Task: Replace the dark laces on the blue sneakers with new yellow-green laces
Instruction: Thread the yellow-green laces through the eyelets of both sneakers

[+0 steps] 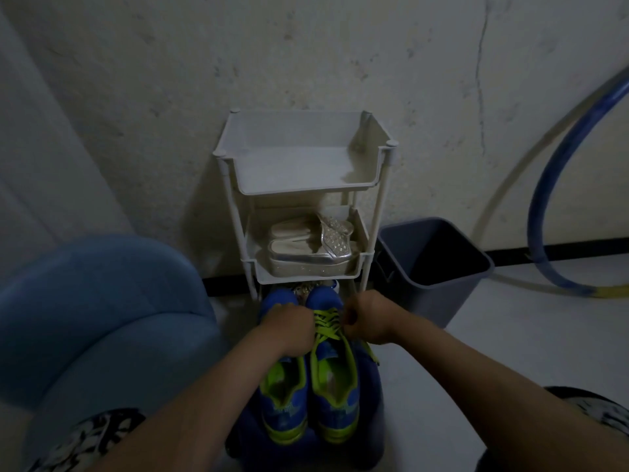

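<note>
Fig.: blue sneakers (347,408) paired at 6 o'clock, toes toward the rack (299,185) at 12. R hand (369,321) pinches the yellow-green lace (326,327) from 3 o'clock. L hand (287,327) curls at 9, grip hidden. We'd tension both ends evenly, lace flat, w/o twists.

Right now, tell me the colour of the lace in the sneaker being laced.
Yellow-green. The lace shows best in the head view.

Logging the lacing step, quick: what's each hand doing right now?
Left hand: fingers curled beside the yellow-green lace; what it holds cannot be told.
Right hand: pinching the yellow-green lace.
</note>
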Demonstrator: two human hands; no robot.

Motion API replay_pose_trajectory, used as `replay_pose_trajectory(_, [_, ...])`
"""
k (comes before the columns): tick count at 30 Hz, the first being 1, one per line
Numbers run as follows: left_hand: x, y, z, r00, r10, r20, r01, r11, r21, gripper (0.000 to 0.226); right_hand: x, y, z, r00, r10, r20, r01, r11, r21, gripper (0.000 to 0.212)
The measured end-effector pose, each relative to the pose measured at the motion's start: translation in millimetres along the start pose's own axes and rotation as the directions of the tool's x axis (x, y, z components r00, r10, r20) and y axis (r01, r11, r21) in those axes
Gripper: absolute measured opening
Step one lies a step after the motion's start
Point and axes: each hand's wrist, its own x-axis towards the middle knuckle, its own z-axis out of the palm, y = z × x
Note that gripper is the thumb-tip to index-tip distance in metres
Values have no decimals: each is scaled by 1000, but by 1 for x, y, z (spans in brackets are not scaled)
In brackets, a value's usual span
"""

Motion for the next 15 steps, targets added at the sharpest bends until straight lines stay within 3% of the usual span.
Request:
replay_pose_trajectory(3, [1,-3,-1,999,-26,37,27,1000,-12,24,-2,2,-2,1000,16,24,-16,1000,12,13])
replay_pose_trajectory(9, [6,-15,-3,997,-44,-62,19,935,-354,20,-4,1,-6,1000,-23,19,21,997,77,22])
replay_pose_trajectory(15, [4,-7,-1,974,70,-216,-102,985,-140,16,1,-2,6,996,-78,-40,77,997,-17,19])
